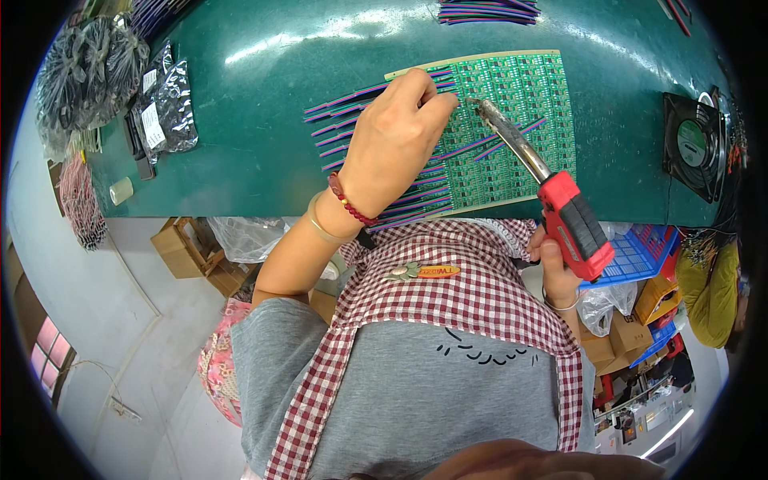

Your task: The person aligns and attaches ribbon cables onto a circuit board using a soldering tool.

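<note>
My left hand (400,128) is closed in a pinch over the left part of a green circuit board panel (512,88). Its fingertips are at a thin ribbon wire, mostly hidden under the hand. A row of multicoloured ribbon wires (336,148) sticks out from the panel's left side. My right hand (556,268) is wrapped round the red and black handle of a soldering iron (574,224). The iron's metal shaft slants up to the left, and its tip is just right of my left fingertips. Two loose ribbon wires (496,138) lie across the board.
A bundle of ribbon wires (488,11) lies at the table's far edge. A black fan (693,146) stands on the right. Bagged black cables (88,80) and a silvery bag (166,108) are at the left. A blue crate (636,252) sits below the green table (264,152).
</note>
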Demonstrator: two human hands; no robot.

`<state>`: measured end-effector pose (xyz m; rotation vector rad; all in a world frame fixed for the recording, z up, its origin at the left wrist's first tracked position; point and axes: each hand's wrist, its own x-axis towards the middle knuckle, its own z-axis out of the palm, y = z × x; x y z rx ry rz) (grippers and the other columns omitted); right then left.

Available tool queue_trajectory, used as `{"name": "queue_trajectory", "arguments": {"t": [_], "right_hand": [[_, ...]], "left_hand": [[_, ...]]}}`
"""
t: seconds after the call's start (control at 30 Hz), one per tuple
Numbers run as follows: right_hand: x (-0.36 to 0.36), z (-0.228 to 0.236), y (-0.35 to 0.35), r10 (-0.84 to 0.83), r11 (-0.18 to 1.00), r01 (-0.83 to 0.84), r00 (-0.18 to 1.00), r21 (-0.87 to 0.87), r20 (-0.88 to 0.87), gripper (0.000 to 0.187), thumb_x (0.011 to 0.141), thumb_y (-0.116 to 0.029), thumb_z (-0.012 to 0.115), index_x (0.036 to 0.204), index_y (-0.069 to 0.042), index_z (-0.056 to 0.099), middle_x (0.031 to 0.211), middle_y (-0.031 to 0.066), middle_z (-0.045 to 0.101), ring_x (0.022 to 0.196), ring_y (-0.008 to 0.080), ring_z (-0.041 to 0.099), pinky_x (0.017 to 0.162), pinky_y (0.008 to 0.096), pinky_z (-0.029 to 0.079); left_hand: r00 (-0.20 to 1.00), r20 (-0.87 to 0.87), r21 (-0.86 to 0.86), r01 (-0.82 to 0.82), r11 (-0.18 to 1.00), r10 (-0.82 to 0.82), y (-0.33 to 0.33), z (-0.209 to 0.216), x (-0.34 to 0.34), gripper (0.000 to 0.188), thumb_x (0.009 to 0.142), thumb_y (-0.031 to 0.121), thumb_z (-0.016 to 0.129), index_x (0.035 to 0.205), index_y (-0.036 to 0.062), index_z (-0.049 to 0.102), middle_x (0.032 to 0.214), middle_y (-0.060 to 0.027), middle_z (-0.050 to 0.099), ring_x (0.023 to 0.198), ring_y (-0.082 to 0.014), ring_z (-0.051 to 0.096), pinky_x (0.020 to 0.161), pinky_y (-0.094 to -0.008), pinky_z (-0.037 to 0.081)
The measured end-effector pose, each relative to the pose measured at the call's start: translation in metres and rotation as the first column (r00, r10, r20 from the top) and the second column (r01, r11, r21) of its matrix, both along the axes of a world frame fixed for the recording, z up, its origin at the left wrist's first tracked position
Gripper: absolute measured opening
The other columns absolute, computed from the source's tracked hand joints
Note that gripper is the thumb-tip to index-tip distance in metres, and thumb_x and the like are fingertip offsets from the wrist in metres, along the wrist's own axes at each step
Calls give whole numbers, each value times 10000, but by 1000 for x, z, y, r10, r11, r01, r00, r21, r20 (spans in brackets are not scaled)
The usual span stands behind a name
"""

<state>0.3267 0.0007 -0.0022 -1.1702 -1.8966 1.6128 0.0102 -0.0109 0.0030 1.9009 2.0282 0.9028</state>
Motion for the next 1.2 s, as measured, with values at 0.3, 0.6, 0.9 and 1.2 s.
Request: {"name": "queue_trajectory", "arguments": {"t": [0.3, 0.6, 0.9, 1.2], "right_hand": [[-3, 2, 2, -41, 998, 35, 993, 55, 113, 253, 860, -264, 723, 983, -43, 705, 842, 78, 666, 691, 227, 646, 619, 335, 500], [-5, 5, 2, 6, 998, -5, 1000, 66, -9, 313, 956, -266, 624, 1046, 31, 583, 741, 65, 570, 625, 128, 522, 570, 270, 432], [-2, 8, -1, -70, 995, 64, 995, 73, 75, 238, 854, -242, 726, 968, -34, 712, 828, 86, 681, 699, 226, 654, 638, 328, 507], [-4, 7, 3, 4, 991, -20, 992, 132, 122, 253, 866, -271, 714, 953, -34, 705, 820, 98, 663, 690, 232, 643, 621, 333, 500]], "left_hand": [[1000, 15, -5, 0, 1000, 0, 0, 0, 0, 178, 787, 2, 730, 955, 47, 690, 857, -85, 557, 710, -240, 609, 634, -352, 515], [1000, 15, -5, -9, 1000, 9, -1, 0, 0, 162, 786, 5, 731, 937, 47, 689, 860, -82, 558, 714, -235, 608, 637, -348, 515], [1000, 14, 16, 5, 1000, -5, 0, -4, -1, 164, 774, 0, 739, 924, 46, 688, 864, -80, 568, 727, -232, 614, 644, -348, 520], [1000, 20, 22, 5, 1000, -5, 1, -2, -1, 152, 778, -2, 734, 915, 39, 683, 866, -84, 570, 738, -241, 617, 647, -350, 520]]}}
